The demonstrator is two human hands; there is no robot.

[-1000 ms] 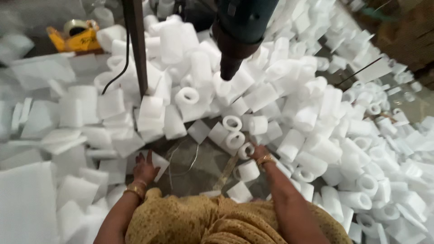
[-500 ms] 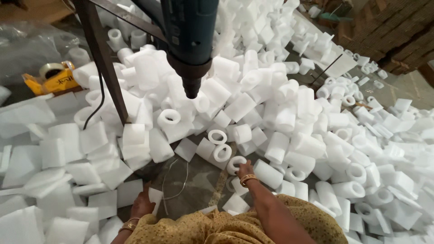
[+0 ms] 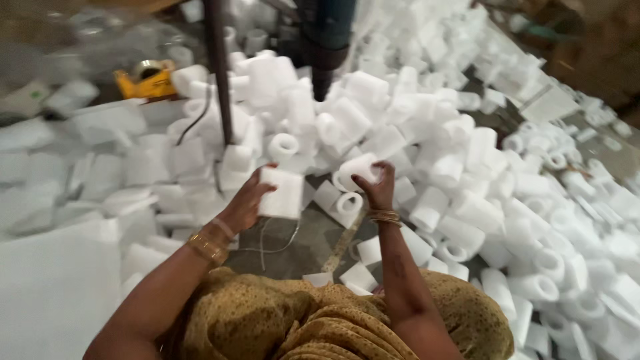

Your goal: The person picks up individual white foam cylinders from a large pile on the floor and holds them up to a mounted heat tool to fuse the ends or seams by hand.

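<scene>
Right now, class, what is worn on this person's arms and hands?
Both arms are bare, with no sleeves or gloves. The left hand has gold bangles at its wrist; the right hand has thinner gold bangles. A mustard patterned garment drapes below the arms.

A white foam block (image 3: 281, 193) and white foam roll (image 3: 360, 168) held above the pile.

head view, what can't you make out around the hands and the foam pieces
- Right hand: palm side of its foam roll is hidden by the fingers.
- Left hand: foam block is motion-blurred.
- Dark machine: top cut off by the frame edge.
- Yellow object: too blurred to identify.
</scene>
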